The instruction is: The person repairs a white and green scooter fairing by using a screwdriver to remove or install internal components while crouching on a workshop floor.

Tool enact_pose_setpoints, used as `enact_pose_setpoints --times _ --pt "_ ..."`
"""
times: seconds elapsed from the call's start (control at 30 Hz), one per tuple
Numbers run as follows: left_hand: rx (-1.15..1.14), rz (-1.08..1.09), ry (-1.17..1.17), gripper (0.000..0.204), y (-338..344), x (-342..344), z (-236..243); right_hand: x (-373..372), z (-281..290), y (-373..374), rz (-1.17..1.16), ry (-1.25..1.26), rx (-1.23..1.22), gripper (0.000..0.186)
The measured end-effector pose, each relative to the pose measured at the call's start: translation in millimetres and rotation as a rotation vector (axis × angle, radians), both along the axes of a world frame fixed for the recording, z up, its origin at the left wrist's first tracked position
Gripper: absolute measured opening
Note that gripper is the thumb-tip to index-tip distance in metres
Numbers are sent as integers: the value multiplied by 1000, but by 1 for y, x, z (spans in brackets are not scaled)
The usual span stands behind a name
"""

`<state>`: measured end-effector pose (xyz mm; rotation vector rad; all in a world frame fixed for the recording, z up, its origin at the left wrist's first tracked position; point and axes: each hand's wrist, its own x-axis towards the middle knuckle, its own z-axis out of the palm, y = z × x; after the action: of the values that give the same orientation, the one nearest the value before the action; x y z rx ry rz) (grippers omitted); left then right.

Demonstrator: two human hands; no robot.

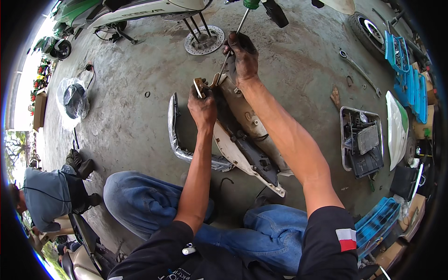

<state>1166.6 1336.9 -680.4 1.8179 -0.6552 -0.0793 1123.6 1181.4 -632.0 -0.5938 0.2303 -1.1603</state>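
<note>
My right hand (243, 58) is closed around the metal shaft of a screwdriver (242, 21), whose green handle points away at the top edge. The shaft slants down to the far end of a cream-white body panel (233, 142), where its tip is hard to make out. That same end is gripped by my left hand (202, 105), with a small pale tab showing by the thumb. A black plastic part (254, 156) lies along the panel's inner side. Left of the panel, on the floor, rests a curved, silvery, film-wrapped trim piece (179, 142).
Ahead stand a white-and-green scooter (135, 13) and a brake disc (204, 41). To the right are a spanner (359, 72), a metal tray (344, 156) of black parts, a tyre (361, 30) and blue crates (380, 219). A bagged part (73, 100) and another person (46, 196) are left.
</note>
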Motion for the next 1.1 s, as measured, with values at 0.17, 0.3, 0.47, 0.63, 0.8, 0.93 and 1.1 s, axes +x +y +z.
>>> enact_pose_setpoints --times 0.17,0.3,0.47,0.63,0.8,0.93,1.1 --pt "119 56 119 31 6 6 1 -9 -3 6 99 32 68 25" --pt "83 40 126 31 4 8 -1 -13 -8 -11 137 66 -65 28" --pt "89 -17 123 31 -4 0 2 -18 0 -19 126 -12 -107 31" --pt "42 -9 114 34 -3 4 -1 -40 36 -6 150 287 -302 35" --pt "65 7 140 32 -1 4 2 -44 14 28 189 1013 -686 26" --pt "44 0 125 31 -3 -6 8 -45 -45 55 179 1208 -703 18" --pt "69 11 63 31 -5 -11 12 -45 -72 62 25 1176 -813 29"
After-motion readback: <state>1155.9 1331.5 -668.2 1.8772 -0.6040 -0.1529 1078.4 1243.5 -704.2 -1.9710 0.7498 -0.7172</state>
